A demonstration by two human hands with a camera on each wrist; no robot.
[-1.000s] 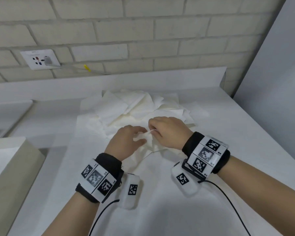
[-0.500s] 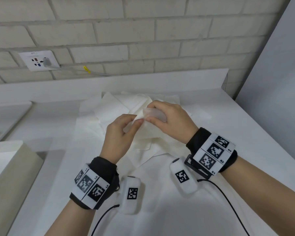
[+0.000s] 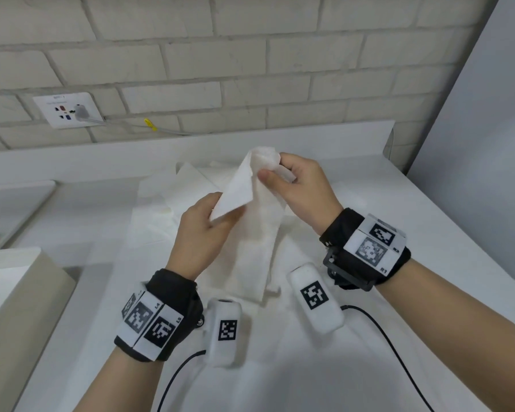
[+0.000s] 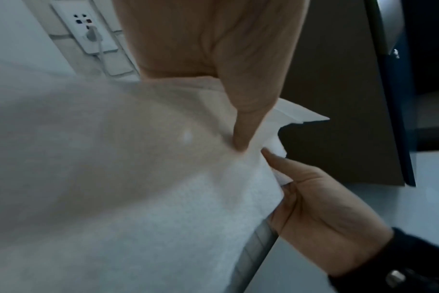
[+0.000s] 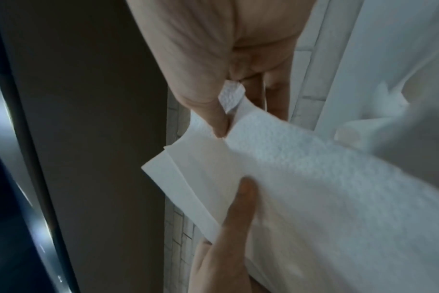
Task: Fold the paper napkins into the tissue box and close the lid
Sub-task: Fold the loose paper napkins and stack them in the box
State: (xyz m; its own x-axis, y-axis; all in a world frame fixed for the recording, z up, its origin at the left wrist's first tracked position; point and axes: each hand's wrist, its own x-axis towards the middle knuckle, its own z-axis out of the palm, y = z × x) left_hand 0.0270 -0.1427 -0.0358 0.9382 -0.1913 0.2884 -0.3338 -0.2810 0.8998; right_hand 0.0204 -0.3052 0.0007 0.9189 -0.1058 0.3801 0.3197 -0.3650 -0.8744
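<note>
Item 1: paper napkin point(image 3: 252, 215), white, thin, embossed/dimpled texture, semi-translucent. Held up off the counter point(image 3: 369, 367) between both hands, approx. centre of scene. Top end is pinched by right hand point(image 3: 302, 197), thumb against curled fingers, at the higher, farther point. A folded-over corner is pinched by left hand point(image 3: 202, 233), lower and nearer-left. Rest of the sheet hangs down in a long strip; its bottom end appears to reach the surface between the wrists, contact not clear. In right wrist view a double-layered edge is seen at the folded corner, w/ left thumb pressed on it.

Item 2: napkin pile point(image 3: 191, 185), white, loose, overlapping flat sheets, spread on the counter beyond and under the hands, far-centre.

Item 3: tissue box point(image 3: 27, 307), beige/cream, straight-walled, at near-left edge of view, well apart from both hands. Only partly in frame; lid not identifiable.

Edges/room: counter is white, smooth; backed on the far side by a low white upstand, then pale brick wall point(image 3: 250, 69). A grey panel point(image 3: 488, 173) bounds the right side. Open counter is seen near-right and near-centre. Wall socket point(image 3: 69, 111) w/ plug at far-left.
</note>
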